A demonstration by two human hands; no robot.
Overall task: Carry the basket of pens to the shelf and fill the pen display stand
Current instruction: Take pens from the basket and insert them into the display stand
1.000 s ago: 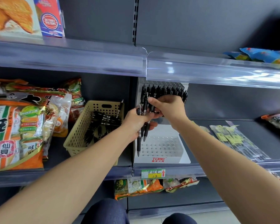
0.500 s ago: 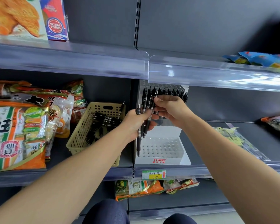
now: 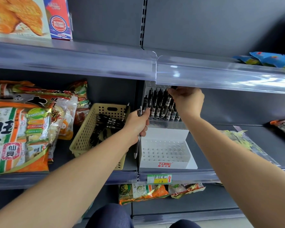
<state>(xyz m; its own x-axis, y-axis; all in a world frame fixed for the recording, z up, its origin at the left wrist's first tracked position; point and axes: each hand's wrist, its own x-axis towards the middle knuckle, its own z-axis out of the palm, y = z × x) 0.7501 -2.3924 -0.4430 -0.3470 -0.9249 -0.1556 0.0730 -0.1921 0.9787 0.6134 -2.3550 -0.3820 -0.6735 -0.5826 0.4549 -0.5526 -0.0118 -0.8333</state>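
Beige perforated plastic basket (image 3: 85,137), on shelf: black click pens (image 3: 109,122) piled inside. White tiered plastic display stand (image 3: 155,165) adj. R: more pens upright, top tier.

1 wide-angle camera sat on the person's head, close to the shelving, and faced forward and down onto the middle shelf (image 3: 273,137). The pen display stand (image 3: 164,132) lay near centre; the person's knees (image 3: 110,216) met the bottom edge.

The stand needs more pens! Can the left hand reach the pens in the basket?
Probably yes. The basket sits open-topped right beside the left hand, with nothing between them. But that hand grips a few pens, so grabbing more looks awkward.
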